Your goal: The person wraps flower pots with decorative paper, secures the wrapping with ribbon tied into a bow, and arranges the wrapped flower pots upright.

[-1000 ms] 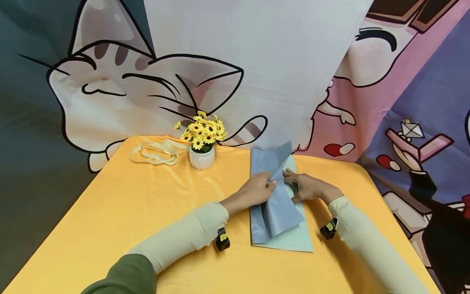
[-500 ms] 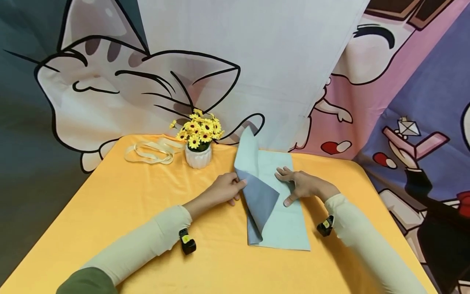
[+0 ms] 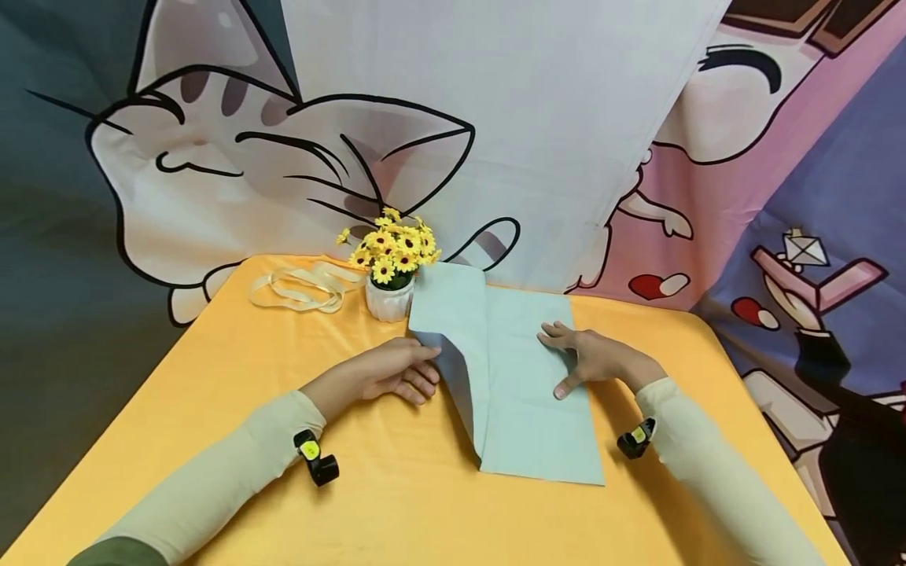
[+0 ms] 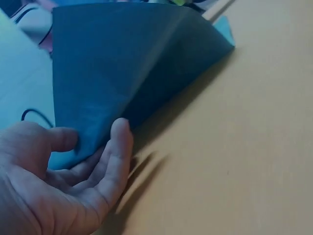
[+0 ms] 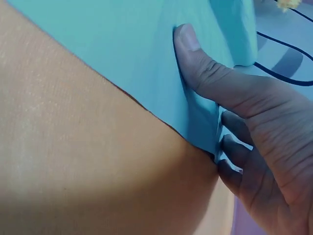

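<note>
A folded sheet of paper (image 3: 534,393), pale blue-green on this face and grey-blue on the other, lies on the orange tablecloth. Its left flap is raised and swung out to the left, bending along a crease near the middle. My left hand (image 3: 396,369) pinches the flap's left edge between thumb and fingers; the left wrist view shows the flap's darker underside (image 4: 102,63) above that hand (image 4: 63,181). On the right half of the sheet, my right hand (image 3: 591,358) rests with fingers spread, and its thumb (image 5: 195,58) lies across the paper in the right wrist view.
Behind the flap's left side stands a white pot (image 3: 388,302) of yellow flowers (image 3: 396,250), close to the paper. A loose coil of cream ribbon (image 3: 304,289) lies to the pot's left. A printed fabric backdrop (image 3: 552,141) rises behind the table.
My left hand has carried the paper's upper flap leftward, turning it over from the right half so the pale face shows. The right hand has stayed on the sheet's right side.
</note>
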A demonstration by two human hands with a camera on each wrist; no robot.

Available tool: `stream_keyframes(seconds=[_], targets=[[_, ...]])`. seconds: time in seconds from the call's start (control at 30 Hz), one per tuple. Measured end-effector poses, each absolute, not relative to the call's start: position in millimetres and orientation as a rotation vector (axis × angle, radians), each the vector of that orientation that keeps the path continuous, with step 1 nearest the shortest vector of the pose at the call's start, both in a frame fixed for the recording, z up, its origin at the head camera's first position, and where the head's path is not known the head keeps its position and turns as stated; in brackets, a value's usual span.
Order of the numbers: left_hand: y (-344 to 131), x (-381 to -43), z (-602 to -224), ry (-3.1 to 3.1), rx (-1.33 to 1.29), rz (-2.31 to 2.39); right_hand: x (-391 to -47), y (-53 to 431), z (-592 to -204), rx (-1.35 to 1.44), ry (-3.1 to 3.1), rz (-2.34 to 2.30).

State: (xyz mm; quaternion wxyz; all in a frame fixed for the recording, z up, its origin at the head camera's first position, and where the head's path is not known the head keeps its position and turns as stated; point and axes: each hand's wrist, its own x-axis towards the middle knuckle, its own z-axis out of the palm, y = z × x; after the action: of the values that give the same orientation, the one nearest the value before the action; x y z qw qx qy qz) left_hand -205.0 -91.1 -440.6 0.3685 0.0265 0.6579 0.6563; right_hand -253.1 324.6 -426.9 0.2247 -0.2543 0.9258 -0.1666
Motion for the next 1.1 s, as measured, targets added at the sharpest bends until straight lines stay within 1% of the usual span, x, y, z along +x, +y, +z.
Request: stream_keyframes(seconds=[0.27,0.43,0.77,0.97,1.1], targets=[[-122.2,-208.0,-433.4,1.579,-0.079,1.769,-251.9,330.1,-420.9,-0.734,2.578,-0.456],[-129.1,-209.3,-431.6,1.808,-0.139,1.761,-250.3,336.5,-416.1,-0.755,2.589,-0.455],[-127.4,-204.7,-439.9,2.367,-0.033,1.419,-251.2,344.5,-422.2,-0.735,2.575,-0.48],[-122.3,-208.3,-439.8,2.643,0.173,1.068,-250.4,348.4,-418.6,-0.775,2.57,-0.461],[-115.7,-212.8,-437.1,2.787,0.262,0.891,-250.0,349.9,-416.2,-0.765,2.564,-0.465]])
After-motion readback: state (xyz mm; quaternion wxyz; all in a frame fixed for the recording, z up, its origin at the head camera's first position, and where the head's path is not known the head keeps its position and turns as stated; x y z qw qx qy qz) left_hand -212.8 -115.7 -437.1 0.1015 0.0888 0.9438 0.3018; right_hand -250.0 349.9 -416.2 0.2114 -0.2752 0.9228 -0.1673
